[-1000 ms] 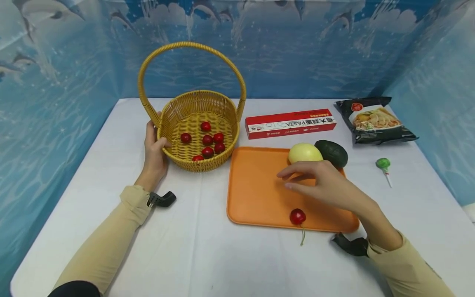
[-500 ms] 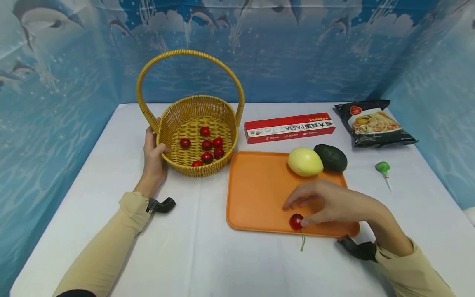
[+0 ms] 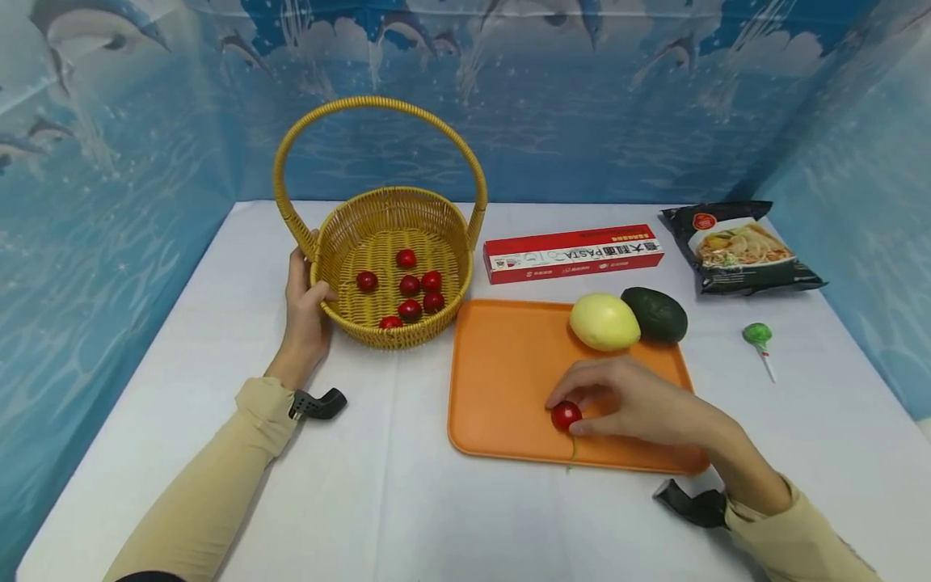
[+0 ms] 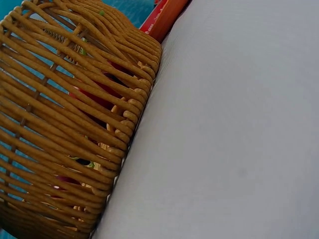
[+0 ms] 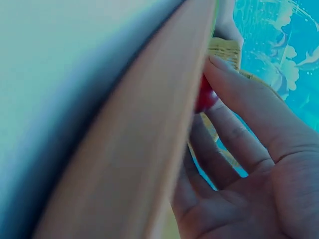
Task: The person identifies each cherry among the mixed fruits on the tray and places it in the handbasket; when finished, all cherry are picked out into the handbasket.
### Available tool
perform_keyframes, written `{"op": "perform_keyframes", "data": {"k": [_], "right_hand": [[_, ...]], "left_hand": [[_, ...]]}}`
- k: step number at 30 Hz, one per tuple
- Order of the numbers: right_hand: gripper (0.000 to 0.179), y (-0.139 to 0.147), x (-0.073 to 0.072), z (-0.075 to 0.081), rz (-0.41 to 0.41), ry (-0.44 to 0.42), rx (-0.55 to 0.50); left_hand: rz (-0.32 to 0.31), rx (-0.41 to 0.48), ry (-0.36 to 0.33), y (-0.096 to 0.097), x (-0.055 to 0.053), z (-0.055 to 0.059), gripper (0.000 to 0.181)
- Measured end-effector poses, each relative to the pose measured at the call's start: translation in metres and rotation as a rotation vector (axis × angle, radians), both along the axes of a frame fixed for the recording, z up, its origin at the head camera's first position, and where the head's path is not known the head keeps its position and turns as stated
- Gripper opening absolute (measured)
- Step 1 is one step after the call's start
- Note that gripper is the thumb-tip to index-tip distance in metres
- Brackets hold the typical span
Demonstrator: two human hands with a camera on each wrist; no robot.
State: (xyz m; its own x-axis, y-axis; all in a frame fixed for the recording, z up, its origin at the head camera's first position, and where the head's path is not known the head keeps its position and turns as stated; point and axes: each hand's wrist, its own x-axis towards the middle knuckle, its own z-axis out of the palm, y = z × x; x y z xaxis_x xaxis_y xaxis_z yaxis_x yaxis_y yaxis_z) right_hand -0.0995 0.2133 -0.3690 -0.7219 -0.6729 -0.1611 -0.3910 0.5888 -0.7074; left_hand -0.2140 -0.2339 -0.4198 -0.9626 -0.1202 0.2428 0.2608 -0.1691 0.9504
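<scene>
My right hand [image 3: 633, 402] pinches a red cherry [image 3: 564, 415] between thumb and fingers, over the front part of an orange tray [image 3: 502, 364]. Its thin green stem hangs past the tray's front rim. In the right wrist view the cherry [image 5: 205, 95] shows partly behind the blurred tray edge [image 5: 124, 144]. At the left, my left hand [image 3: 305, 319] grips the rim of a yellow wicker basket [image 3: 396, 333], thumb over the edge and fingers outside. Several red cherries [image 3: 410, 284] lie on the basket floor. The left wrist view shows the woven wall [image 4: 65, 114] close up.
A yellow lemon [image 3: 605, 322] and a dark green avocado [image 3: 656, 315] sit at the tray's back right. Behind the tray lies a red pasta box [image 3: 575, 253]. Farther right are a black noodle bag [image 3: 742, 246] and a green lollipop [image 3: 758, 335]. The basket's tall handle [image 3: 378, 103] arches upward.
My right hand came down from near the lemon to the cherry at the tray's front, took it between thumb and fingers and shifted it slightly left. The left hand stays on the basket.
</scene>
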Motion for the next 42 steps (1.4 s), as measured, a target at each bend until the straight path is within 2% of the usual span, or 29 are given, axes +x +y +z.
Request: {"op": "perform_keyframes", "data": {"k": [5, 17, 22, 31, 35, 39, 42], "right_hand": [[0.035, -0.005, -0.001, -0.002, -0.013, -0.008, -0.011], [0.034, -0.008, -0.001, -0.005, -0.022, -0.048, -0.028], [0.034, -0.006, -0.002, -0.004, -0.031, -0.031, -0.027], [0.035, -0.006, -0.001, -0.002, -0.041, 0.002, -0.022], [0.035, -0.013, -0.005, 0.008, -0.035, -0.023, -0.077], [0.036, -0.031, -0.015, 0.028, -0.003, -0.079, -0.145], [0.035, -0.05, -0.025, 0.043, 0.026, -0.081, -0.171]], "left_hand": [[0.003, -0.001, 0.012, -0.002, -0.001, 0.001, 0.092], [-0.002, 0.007, -0.001, -0.004, 0.003, 0.0, 0.093], [-0.002, 0.011, 0.022, -0.001, -0.001, 0.002, 0.093], [-0.017, 0.013, 0.008, 0.002, -0.002, -0.001, 0.093], [-0.016, 0.011, 0.009, 0.004, -0.002, -0.001, 0.093], [-0.01, 0.016, 0.019, 0.003, -0.003, 0.0, 0.093], [-0.003, 0.028, 0.011, 0.001, -0.002, 0.0, 0.093]]}}
